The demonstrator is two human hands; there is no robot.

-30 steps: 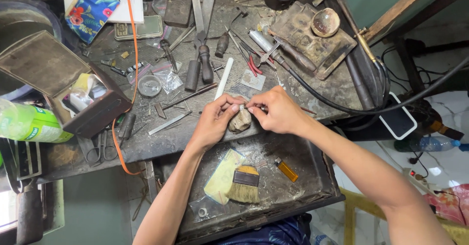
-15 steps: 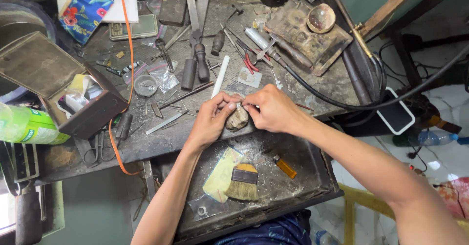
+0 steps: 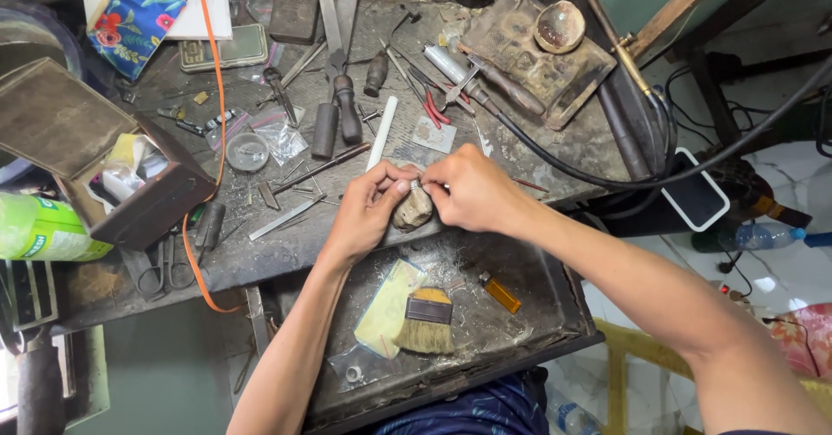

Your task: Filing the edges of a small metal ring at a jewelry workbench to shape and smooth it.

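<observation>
A cluttered workbench (image 3: pixel 260 253) is seen; a small piece (image 3: pixel 419 185) is pinched by left hand (image 3: pixel 368 214) and right hand (image 3: pixel 472 191) over a worn peg (image 3: pixel 412 211), apparently for steadiness.

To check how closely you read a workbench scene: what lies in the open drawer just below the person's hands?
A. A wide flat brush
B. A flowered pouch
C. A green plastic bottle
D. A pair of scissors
A: the wide flat brush lies in the open drawer, just below the left hand and right hand, beside a small orange lighter.
</observation>
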